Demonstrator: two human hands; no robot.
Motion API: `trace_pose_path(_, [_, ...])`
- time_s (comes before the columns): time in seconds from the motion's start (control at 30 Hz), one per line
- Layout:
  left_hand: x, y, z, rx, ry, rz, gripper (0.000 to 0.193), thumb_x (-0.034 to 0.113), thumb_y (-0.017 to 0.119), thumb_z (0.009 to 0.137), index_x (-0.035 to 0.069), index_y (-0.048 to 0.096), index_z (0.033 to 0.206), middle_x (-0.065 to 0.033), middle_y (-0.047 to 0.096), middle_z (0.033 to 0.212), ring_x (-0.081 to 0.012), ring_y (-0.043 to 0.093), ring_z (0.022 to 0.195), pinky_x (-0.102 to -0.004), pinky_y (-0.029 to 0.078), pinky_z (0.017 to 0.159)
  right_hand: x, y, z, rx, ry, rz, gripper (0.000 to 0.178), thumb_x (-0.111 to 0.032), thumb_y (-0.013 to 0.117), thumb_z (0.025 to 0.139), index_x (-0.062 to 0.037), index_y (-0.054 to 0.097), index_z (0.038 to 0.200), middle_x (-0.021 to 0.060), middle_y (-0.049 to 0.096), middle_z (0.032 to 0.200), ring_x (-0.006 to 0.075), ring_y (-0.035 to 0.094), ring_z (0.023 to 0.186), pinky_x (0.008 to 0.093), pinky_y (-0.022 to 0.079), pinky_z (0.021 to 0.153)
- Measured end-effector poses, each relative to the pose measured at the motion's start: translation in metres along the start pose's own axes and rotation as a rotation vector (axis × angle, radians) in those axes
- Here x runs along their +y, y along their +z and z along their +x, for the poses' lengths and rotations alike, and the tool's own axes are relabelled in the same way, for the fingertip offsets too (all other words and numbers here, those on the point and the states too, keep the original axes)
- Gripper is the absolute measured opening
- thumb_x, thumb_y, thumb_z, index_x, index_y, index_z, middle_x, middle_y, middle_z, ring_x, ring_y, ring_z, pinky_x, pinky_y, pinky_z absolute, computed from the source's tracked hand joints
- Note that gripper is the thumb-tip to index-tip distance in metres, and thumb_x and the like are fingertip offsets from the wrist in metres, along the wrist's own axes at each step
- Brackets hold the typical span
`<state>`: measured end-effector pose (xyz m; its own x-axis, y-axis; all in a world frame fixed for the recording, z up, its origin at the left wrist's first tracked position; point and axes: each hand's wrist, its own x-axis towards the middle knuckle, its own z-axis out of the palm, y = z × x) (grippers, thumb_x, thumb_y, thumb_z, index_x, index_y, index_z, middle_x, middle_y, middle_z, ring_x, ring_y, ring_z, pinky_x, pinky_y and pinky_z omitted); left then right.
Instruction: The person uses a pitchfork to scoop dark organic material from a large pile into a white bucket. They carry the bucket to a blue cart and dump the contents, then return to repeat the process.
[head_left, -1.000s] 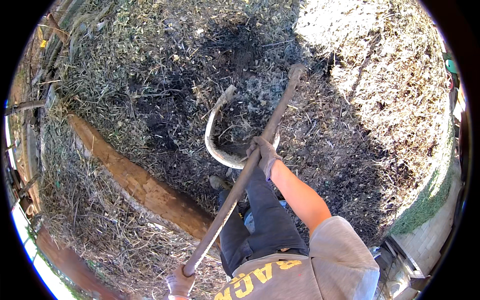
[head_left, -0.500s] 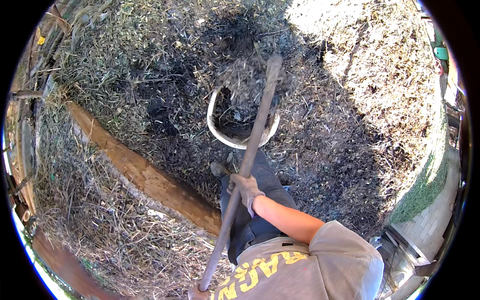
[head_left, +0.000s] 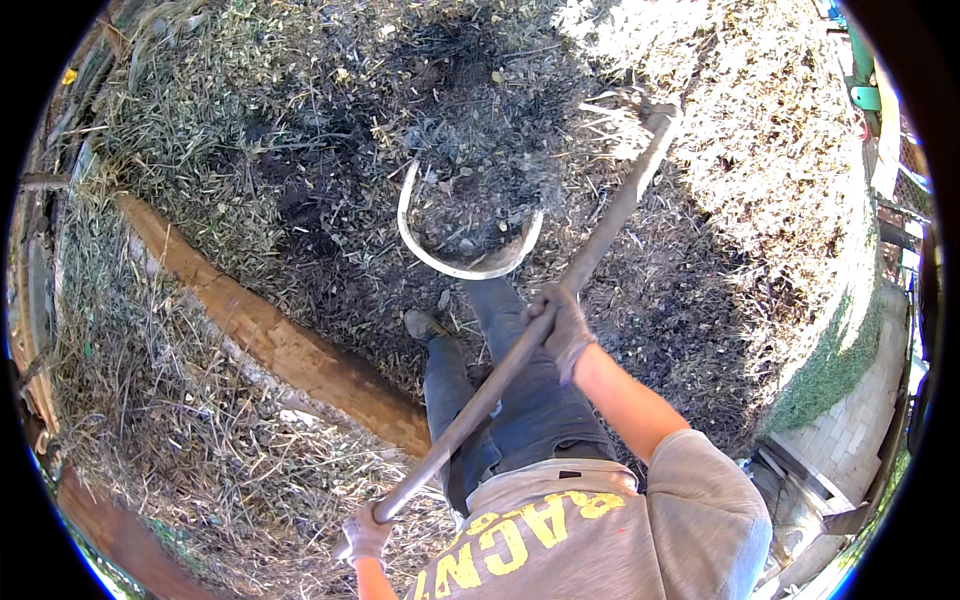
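Observation:
My gloved right hand [head_left: 562,325] grips the middle of a long wooden pitchfork handle [head_left: 500,378]. My gloved left hand [head_left: 365,533] is closed round its near end. The shaft slants up to the right; at its far end the fork head [head_left: 632,112] shows pale tine-like streaks, blurred, over the straw. In front of my feet stands a tub with a whitish rim [head_left: 403,220]. Dark, loose plant matter [head_left: 468,215] fills it, and its far side is hidden.
A barked log [head_left: 270,335] lies on the left, running towards my legs. Matted straw and dark compost [head_left: 330,170] cover the ground, sunlit at the right. Green netting [head_left: 835,375] and paving [head_left: 855,435] border the right side. Boards and sticks [head_left: 40,290] line the left edge.
The fork head has swung right, from above the tub to the straw beside it. The clump on it is gone, and loose bits blur over the tub. Both hands have moved with the handle.

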<state>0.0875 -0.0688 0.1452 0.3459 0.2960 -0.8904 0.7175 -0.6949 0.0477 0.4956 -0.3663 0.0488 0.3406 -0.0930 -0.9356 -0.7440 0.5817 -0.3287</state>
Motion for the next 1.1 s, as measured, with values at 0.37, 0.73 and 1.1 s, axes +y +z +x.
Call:
trace_pose_path(0.37, [0.127, -0.119, 0.053, 0.182, 0.092, 0.205, 0.030, 0.021, 0.070, 0.062, 0.013, 0.063, 0.090, -0.0076, 0.064, 0.079, -0.0286, 0.063, 0.079, -0.0420, 0.045, 0.078, -0.072, 0.020, 0.107, 0.052, 0.071, 0.132, 0.013, -0.012, 0.061, 0.078, -0.0088, 0.049, 0.073, 0.0024, 0.048, 0.062, 0.0168, 0.051, 0.052, 0.0339, 0.051, 0.052])
trace_pose_path(0.73, [0.071, -0.101, -0.011, 0.445, 0.067, 0.153, 0.022, 0.015, 0.066, 0.058, 0.007, 0.061, 0.079, -0.0127, 0.060, 0.071, -0.0353, 0.058, 0.068, -0.0448, 0.045, 0.067, -0.033, 0.045, 0.072, -0.198, 0.243, 0.264, 0.016, -0.014, 0.066, 0.080, -0.0133, 0.051, 0.075, -0.0010, 0.048, 0.066, 0.0141, 0.049, 0.056, 0.0357, 0.049, 0.061])
trace_pose_path(1.1, [-0.021, -0.025, -0.057, 0.370, 0.030, 0.051, 0.029, 0.014, 0.070, 0.055, 0.005, 0.061, 0.081, -0.0137, 0.061, 0.076, -0.0358, 0.059, 0.069, -0.0455, 0.046, 0.068, 0.027, 0.016, 0.005, -0.180, 0.265, 0.122, 0.015, -0.013, 0.064, 0.079, -0.0120, 0.049, 0.080, 0.0016, 0.047, 0.070, 0.0152, 0.050, 0.062, 0.0363, 0.048, 0.068])
